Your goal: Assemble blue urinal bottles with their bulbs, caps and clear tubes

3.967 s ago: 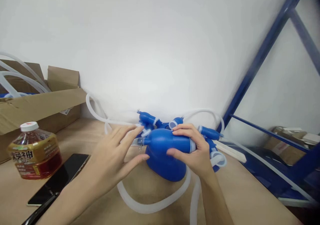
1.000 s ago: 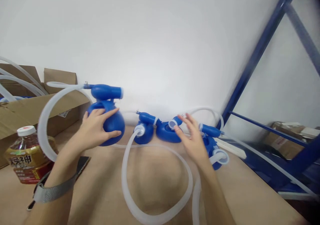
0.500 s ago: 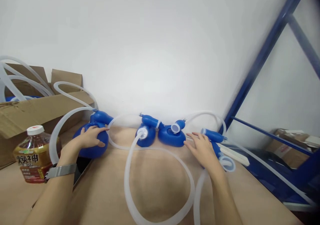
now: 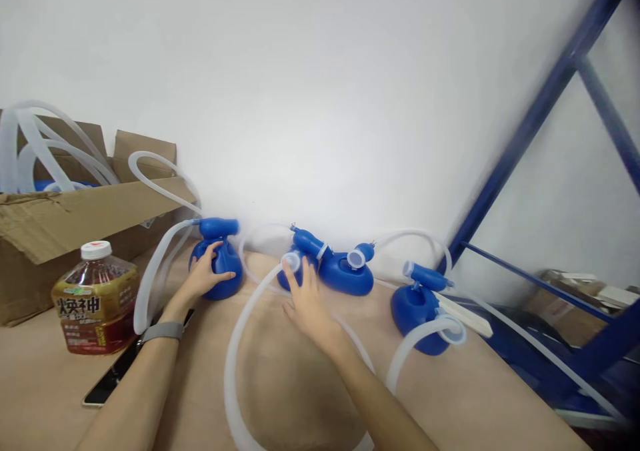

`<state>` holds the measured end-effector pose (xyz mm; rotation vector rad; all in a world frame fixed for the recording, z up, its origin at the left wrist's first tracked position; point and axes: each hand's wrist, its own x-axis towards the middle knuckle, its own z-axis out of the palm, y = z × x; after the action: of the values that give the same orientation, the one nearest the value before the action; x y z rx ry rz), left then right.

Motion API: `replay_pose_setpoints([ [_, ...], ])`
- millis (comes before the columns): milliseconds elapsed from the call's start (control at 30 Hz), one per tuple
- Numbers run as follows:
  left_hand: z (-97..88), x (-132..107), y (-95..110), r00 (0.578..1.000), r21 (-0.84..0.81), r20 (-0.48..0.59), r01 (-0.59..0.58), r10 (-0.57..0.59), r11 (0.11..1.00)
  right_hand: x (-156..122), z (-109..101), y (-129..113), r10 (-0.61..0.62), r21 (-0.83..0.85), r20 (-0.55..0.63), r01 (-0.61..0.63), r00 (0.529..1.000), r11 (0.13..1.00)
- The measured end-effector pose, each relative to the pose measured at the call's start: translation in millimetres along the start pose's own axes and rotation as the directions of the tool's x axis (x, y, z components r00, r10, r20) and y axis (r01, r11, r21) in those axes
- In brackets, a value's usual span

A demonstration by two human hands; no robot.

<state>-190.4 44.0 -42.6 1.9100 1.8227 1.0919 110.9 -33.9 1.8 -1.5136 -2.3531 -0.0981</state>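
Right hand has moved leftward since the last frame and is spread open by a squat blue plastic bottle with a translucent white hose; left hand touches a handled blue bottle just beyond it on the tan desk, grip impossible to tell.

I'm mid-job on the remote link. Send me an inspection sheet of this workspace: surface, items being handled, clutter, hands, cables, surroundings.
Surface: light brown tabletop, crossed by a looping white hose.
Items handled: four blue containers standing on it.
Clutter: drink bottle; phone, partly under the left forearm; open carton with hoses rising from it.
Left hand: on the leftmost container; firmness of grip unclear.
Right hand: fingers spread at the second container from the left; contact unclear.
Cables: nothing seen.
Surroundings: white wall behind; blue metal frame at right.
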Motion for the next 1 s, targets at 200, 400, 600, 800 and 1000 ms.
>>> replay_pose_setpoints([
  [200, -7.1, 5.5, -0.2, 0.994, -0.067, 0.096, -0.052, 0.058, 0.996, 59.1, 15.4, 21.0, -0.077, -0.012, -0.086, 0.076, 0.993, 0.997],
  [400, -22.6, 7.4, 6.3, 0.975, 0.132, -0.141, 0.191, -0.172, 0.973, 46.3, -1.3, -1.4, -0.210, -0.064, -0.143, 0.203, 0.967, 0.977],
  [600, -46.0, 8.0, 51.0, 0.990, 0.200, 0.006, 0.140, -0.144, 0.970, 18.1, -17.1, -48.4, -0.377, -0.044, -0.179, 0.376, 0.909, 0.926],
  [800, -54.0, -24.6, 129.8, 0.911, -0.012, 0.363, -0.204, 0.194, 0.979, 2.6, -66.7, -22.0, -0.165, 0.243, -0.236, 0.223, 0.958, 0.944],
  [1000, -11.7, -42.7, 171.8, 0.762, -0.180, 0.456, -0.427, 0.460, 0.886, -8.4, -82.7, 42.1, 0.262, 0.397, 0.149, -0.300, 0.953, 0.867],
])
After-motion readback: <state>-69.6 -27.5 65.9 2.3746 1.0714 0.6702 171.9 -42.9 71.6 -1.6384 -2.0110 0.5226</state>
